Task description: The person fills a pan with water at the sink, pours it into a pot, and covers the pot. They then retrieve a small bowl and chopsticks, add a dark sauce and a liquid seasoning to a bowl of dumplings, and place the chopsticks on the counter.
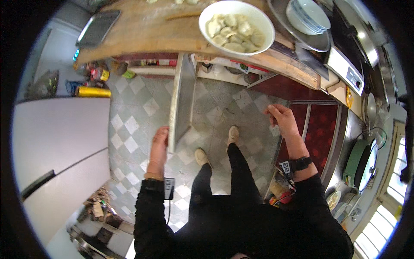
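An open cabinet door stands out from under the wooden worktop. My left hand is at the outer edge of this door, on its left side; its fingertips are partly hidden, so a grip cannot be made out. My right hand hangs over the floor at the right with its fingers bent, and nothing is visible in it. A white bowl of dumplings rests on the worktop's front edge. Behind the door, the lower cabinet shelf holds jars and other containers.
Stacked bowls sit on a metal tray at the upper right. Dark red cabinet doors lie at the right, below a counter bearing a green electric pan. A white refrigerator stands at the left, and a tablet lies at the worktop's left end.
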Tool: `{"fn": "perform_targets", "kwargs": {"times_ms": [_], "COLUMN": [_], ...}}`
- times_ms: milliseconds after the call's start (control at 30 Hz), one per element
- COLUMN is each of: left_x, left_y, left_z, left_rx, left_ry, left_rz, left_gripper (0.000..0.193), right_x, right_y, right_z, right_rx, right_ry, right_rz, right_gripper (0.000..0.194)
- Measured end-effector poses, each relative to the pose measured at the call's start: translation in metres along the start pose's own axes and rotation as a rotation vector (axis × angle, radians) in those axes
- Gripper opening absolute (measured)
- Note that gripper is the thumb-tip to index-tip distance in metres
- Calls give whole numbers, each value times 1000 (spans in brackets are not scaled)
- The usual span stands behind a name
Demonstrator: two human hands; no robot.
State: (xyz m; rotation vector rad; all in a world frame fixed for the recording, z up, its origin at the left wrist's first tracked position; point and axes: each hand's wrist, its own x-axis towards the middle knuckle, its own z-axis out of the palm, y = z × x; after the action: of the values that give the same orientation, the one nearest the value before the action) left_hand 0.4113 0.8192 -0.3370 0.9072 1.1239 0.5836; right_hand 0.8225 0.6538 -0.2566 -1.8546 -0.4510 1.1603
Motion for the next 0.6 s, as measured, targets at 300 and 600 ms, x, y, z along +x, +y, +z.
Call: {"fn": "perform_targets", "kwargs": {"times_ms": [300,600], "left_x": [6,-13], "left_y": [24,-97], "left_z": [-41,-123], "left_rx": [110,-291], "left_ry": [133,503], "left_rz": [194,-4], "left_gripper": [35,40], "right_x": [54,116], "right_y": [36,80], "right_z": [57,31], "right_rx": [37,-3], "right_ry": [10,137], "right_rz": [-60,5], "right_gripper": [28,42]}}
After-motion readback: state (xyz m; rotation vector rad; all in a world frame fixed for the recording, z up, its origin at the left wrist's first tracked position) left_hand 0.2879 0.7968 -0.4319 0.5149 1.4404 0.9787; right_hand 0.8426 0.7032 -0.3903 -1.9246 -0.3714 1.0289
